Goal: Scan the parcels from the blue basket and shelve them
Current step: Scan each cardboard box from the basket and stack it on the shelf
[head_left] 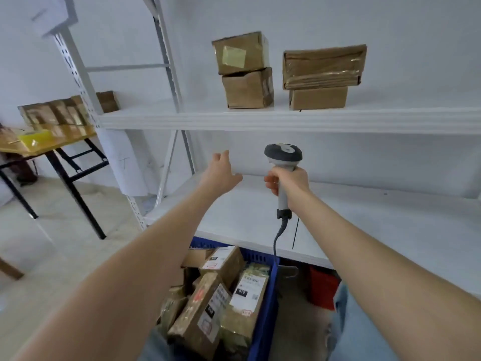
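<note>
My right hand (286, 182) is wrapped round the handle of the scanner (283, 155), head up, with its cable hanging down toward the blue basket (265, 321). My left hand (221, 170) is stretched out over the lower shelf (364, 225), fingers spread, holding nothing. The parcels (203, 313) lie jumbled in the basket below the shelf edge, between my arms. Four boxes (244, 71) sit in two stacks on the upper shelf (260, 118).

The parcels look like small taped cardboard boxes, so I judge them light and fairly stiff. The glossy tape may be slick, and some corners look crushed. I would take the topmost long one across its narrow sides, clear of the white label so the scanner can read it, without squeezing hard.
</note>
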